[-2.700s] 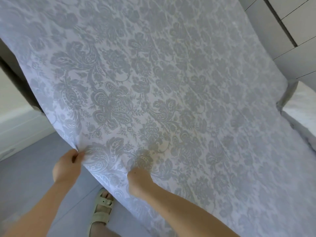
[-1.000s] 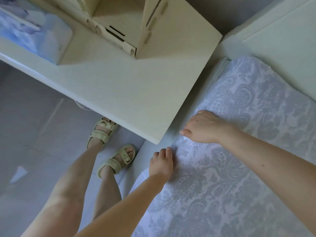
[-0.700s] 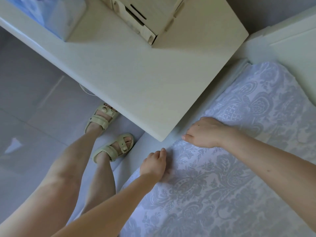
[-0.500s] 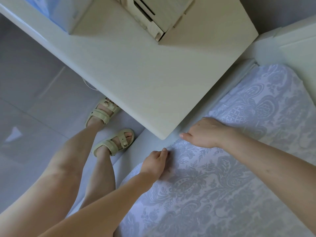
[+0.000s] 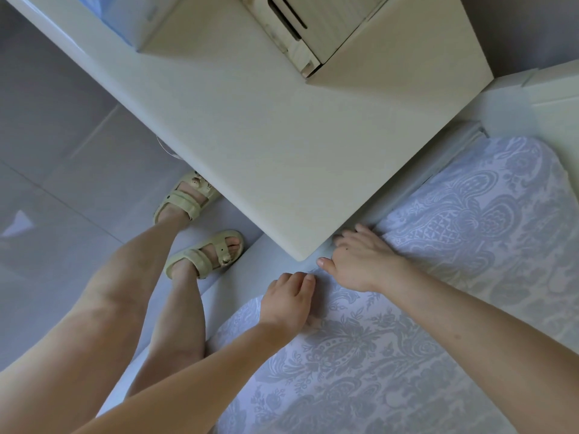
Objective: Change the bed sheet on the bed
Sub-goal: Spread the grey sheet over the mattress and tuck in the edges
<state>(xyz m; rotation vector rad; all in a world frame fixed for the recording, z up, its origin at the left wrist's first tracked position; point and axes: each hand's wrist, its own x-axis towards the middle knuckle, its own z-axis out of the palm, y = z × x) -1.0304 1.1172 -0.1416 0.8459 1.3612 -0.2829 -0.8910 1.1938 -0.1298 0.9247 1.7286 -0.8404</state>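
the patterned bed sheet (image 5: 423, 324) lies spread over the bed (image 5: 282, 245), and both hands work its near edge, right where the corner of the pale worktop (image 5: 282, 145) overhangs the bed's side. the left hand (image 5: 286, 303) rests knuckles up on the sheet with its fingers curled down over the edge, seemingly pinching or pressing the cloth; the exact grip is hidden under the hand. the right hand (image 5: 360, 261) lies flatter, fingers spread and reaching into the narrow gap between the worktop and the mattress, thumb stretched toward the left hand. whether it holds cloth or only pushes it i cannot tell.

the step in hand looks like tucking the sheet's edge down the side of the mattress. to do it well, keep the left hand as an anchor so the cloth does not creep back, and let the right hand slide the slack down into the gap with flat fingers, working along toward the rounded far corner (image 5: 539, 158). the worktop's corner sits very close above the knuckles, so low, shallow strokes suit better than lifting. smooth the pattern flat on top first, so no fold gets trapped under the tuck.

the person's feet in pale sandals (image 5: 203, 255) stand on the floor (image 5: 62, 183) just beside the bed.
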